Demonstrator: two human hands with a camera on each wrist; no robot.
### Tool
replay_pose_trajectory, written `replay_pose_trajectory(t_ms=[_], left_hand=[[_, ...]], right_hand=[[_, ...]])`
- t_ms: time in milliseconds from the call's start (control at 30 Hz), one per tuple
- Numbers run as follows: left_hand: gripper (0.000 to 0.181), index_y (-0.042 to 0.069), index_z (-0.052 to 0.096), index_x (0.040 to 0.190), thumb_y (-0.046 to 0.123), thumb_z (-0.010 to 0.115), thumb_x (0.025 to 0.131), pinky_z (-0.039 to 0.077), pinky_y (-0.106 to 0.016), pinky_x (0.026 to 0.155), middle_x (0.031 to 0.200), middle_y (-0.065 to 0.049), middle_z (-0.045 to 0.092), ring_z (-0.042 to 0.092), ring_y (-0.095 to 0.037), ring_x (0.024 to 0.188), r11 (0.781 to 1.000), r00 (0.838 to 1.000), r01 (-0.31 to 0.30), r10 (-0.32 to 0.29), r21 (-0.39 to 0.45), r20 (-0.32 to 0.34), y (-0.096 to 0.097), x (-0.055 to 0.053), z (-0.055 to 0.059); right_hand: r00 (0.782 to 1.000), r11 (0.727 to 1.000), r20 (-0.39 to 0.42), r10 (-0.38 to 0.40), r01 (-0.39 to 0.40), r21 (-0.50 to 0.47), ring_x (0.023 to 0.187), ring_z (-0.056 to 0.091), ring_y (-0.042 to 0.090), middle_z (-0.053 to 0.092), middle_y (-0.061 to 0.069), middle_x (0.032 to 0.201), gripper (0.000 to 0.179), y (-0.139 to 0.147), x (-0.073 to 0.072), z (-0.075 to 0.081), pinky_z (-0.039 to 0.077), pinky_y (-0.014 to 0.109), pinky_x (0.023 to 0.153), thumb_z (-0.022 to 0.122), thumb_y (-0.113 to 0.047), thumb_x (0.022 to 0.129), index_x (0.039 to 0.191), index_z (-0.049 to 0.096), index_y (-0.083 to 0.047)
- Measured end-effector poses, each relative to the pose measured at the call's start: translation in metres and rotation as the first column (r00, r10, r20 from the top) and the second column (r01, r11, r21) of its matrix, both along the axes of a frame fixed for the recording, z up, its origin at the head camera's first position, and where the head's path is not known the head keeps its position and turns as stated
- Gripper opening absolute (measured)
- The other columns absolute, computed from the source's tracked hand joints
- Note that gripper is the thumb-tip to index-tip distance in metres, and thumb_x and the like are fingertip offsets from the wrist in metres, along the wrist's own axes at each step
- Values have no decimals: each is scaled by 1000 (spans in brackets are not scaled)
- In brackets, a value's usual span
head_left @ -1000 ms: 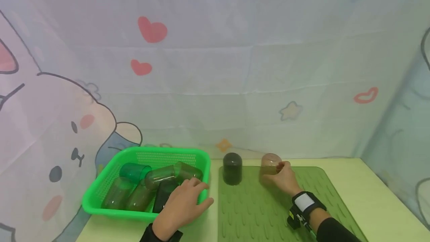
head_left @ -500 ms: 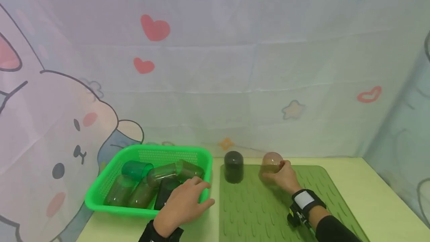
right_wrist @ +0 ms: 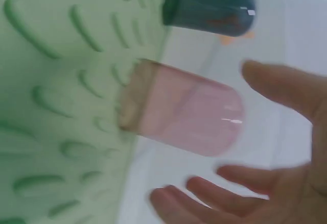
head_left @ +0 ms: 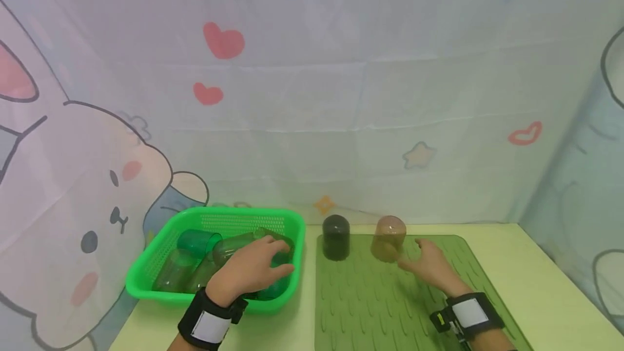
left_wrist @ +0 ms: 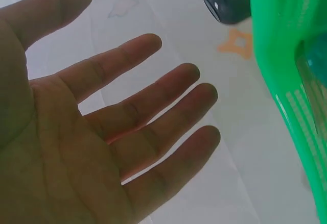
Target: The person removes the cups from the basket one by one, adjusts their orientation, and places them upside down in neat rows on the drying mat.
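Note:
A clear pinkish cup (head_left: 388, 238) stands upside down on the green ridged mat (head_left: 370, 307), near its back edge. My right hand (head_left: 431, 268) is just right of it, fingers spread. In the right wrist view a gap shows between the thumb and the pink cup (right_wrist: 189, 109). To its left a dark grey cup (head_left: 336, 238) also stands upside down. My left hand (head_left: 249, 270) hovers over the green basket (head_left: 146, 291) with fingers extended. In the left wrist view its palm (left_wrist: 87, 132) holds nothing.
Several tinted cups lie in the basket, among them a teal cup (head_left: 197, 242) and a smoky cup (head_left: 175, 271); the left hand hides some. A pale yellow table (head_left: 492, 253) extends right of the mat, with a printed curtain (head_left: 312, 96) behind.
My right hand has let go of the pink cup and drawn back to the right. My left hand has moved up and left, further over the basket.

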State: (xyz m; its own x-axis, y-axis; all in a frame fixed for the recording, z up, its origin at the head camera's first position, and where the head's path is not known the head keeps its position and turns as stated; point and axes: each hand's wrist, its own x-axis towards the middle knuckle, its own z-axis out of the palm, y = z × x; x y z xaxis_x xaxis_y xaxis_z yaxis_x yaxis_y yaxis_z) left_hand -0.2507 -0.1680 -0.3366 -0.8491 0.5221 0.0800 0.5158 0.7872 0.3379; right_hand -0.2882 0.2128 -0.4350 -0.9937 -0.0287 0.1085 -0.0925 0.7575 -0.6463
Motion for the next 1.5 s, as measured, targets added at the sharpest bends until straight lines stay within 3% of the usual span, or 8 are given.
replay_pose_trajectory(t_ms=[200,400,567,900,1100,1233,1500], left_hand=[[36,11,60,123,33,60,94,47,-44,85,121,-9,56,56,-28,108,999,997,-37,38,-22,72,-17,-21,8],[37,6,58,123,30,59,95,48,-45,84,121,-12,58,56,-29,108,991,988,-85,97,-100,124,-34,-45,18],[39,5,58,123,29,61,93,48,-45,82,123,-13,57,57,-29,107,979,978,-113,140,-172,153,-47,-61,18],[44,4,56,123,24,70,87,47,-51,85,124,-17,55,52,-38,113,945,970,-127,181,-300,160,-56,-93,5],[54,4,54,128,16,76,80,47,-49,87,125,-17,54,52,-36,114,960,988,-27,68,-280,138,-34,-106,-8],[55,5,55,128,14,77,78,47,-46,87,122,-15,56,52,-33,113,954,995,27,4,-297,104,-17,-112,-22],[52,8,58,122,26,79,78,48,-44,84,114,-12,57,53,-31,108,937,995,30,3,-347,95,5,-117,-47]], right_hand=[[996,993,27,87,-89,84,113,46,52,47,36,126,74,-4,23,15,44,60,86,68,-38,85,129,43,16],[988,990,71,138,-139,22,107,53,47,51,33,123,72,-11,38,29,51,52,77,67,-42,86,128,46,12],[984,988,86,156,-154,-23,106,55,45,52,31,123,70,-14,46,36,52,50,77,67,-43,86,128,47,10],[992,993,61,114,-112,-44,106,56,41,55,27,121,66,-13,61,32,51,50,79,67,-41,86,127,50,8],[993,993,48,107,-105,-57,106,56,40,55,27,121,65,-12,65,33,52,49,78,66,-40,87,127,50,9],[993,992,58,107,-103,-75,105,57,40,56,26,120,65,-12,69,34,52,48,77,67,-40,87,127,50,9],[993,993,82,86,-78,-93,105,57,39,57,23,120,65,-12,76,30,53,46,76,68,-40,86,128,50,7]])
